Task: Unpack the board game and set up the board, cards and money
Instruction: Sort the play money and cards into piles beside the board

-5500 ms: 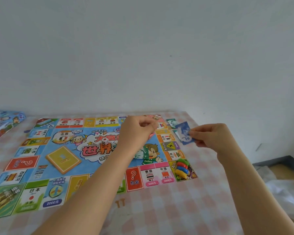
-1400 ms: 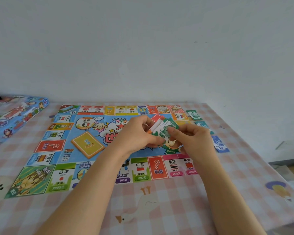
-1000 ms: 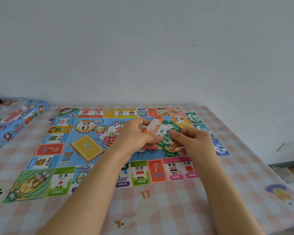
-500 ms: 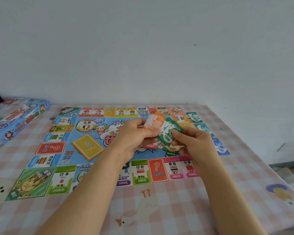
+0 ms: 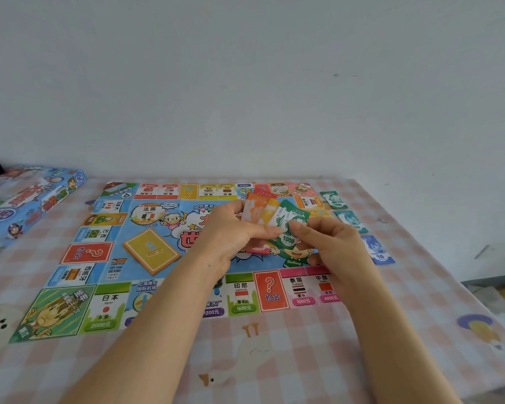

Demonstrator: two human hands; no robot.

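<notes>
The colourful game board [image 5: 105,266] lies unfolded on the checked tablecloth. Above its middle my left hand [image 5: 231,231] grips a fanned stack of play money [image 5: 260,212], orange and yellow notes showing. My right hand [image 5: 330,243] pinches a green 1000 note [image 5: 287,228] at the front of that fan. A yellow card deck [image 5: 150,252] sits on the board's left half. Three money notes lie in a row beside the board's right edge: a green one [image 5: 334,199], a teal one [image 5: 351,220] and a blue 10 note [image 5: 378,250].
The blue game box [image 5: 27,199] lies at the table's far left. The table [image 5: 274,360] stands against a white wall, and its right edge drops off to the floor, where white plastic lies.
Since 5.5 s ago my right hand set the blue 10 note down at the right and joined my left at the stack. In the last second the green note has slid slightly out of the fan.
</notes>
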